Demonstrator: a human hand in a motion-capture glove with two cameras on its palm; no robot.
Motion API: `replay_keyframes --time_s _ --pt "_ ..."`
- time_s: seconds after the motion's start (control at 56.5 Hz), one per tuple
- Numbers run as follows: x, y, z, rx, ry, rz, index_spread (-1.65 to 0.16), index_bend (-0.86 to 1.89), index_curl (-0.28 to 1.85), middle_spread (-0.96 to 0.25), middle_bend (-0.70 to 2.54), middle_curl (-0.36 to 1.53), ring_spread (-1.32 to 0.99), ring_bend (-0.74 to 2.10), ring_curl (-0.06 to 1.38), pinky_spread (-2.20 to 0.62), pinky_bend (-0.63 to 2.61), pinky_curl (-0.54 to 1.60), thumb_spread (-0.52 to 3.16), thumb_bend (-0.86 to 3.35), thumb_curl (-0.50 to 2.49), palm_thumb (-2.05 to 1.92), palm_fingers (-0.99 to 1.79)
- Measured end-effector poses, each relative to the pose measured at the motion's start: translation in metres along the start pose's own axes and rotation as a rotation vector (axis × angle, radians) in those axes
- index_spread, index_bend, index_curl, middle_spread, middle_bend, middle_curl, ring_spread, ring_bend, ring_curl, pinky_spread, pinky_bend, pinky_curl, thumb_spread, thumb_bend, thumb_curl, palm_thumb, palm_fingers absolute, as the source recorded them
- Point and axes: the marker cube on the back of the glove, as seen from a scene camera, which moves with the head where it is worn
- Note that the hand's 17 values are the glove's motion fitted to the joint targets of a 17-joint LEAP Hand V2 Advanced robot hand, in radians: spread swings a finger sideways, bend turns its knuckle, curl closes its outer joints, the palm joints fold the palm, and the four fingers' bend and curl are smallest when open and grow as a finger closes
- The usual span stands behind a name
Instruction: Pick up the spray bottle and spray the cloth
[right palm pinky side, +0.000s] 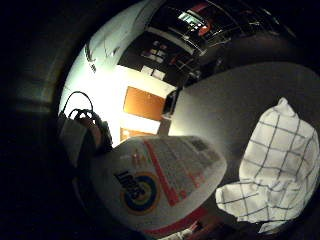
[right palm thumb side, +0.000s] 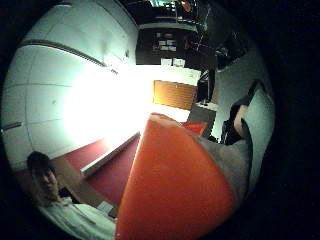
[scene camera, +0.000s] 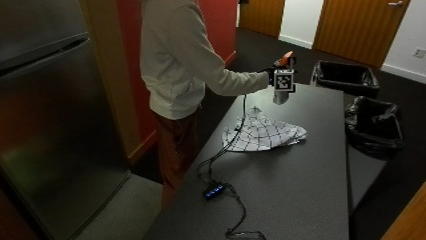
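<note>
Bottle first: the spray bottle is off the counter, held in the air by the gloved right hand above the counter's far end. Its orange trigger head sits at the top and its white body hangs below the hand. In the little-finger palm view the white body, with a printed label and a round logo, lies close against the palm; in the thumb palm view the orange head fills much of the frame, with a fingertip showing beside it. The fingers are wrapped around the bottle's neck, as far as the outside view shows. How much liquid the bottle holds cannot be told.

From the hand, the cloth lies at about 7 o'clock in the outside view, bunched on the dark counter, white with a dark grid pattern, one peak standing up. It is below the bottle and apart from it.

A black cable runs from the person's sleeve down over the cloth's edge to a small box with blue lights near the counter's front. Two dark bins lined with black bags stand on the floor at 3 o'clock of the hand, beyond the counter's edge. A steel refrigerator stands behind the person. Nothing lies between bottle and cloth.
</note>
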Motion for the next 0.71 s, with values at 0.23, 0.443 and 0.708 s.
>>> replay_keyframes --time_s 0.23,0.443,0.708 --pt "0.034 -0.004 0.053 -0.022 0.110 0.049 -0.15 0.44 0.55 -0.11 0.62 0.52 -0.15 0.68 0.47 -0.18 0.35 0.38 0.21 -0.03 0.81 0.92 1.36" --pt "0.037 -0.020 0.104 -0.035 0.131 0.040 -0.15 0.43 0.55 -0.11 0.62 0.52 -0.14 0.64 0.46 -0.19 0.37 0.39 0.24 -0.03 0.81 0.92 1.35" --pt "0.054 -0.014 0.136 -0.223 0.156 0.083 -0.18 0.23 0.51 -0.12 0.52 0.49 -0.15 0.60 0.45 -0.18 0.43 0.40 0.37 -0.05 0.79 0.88 1.14"
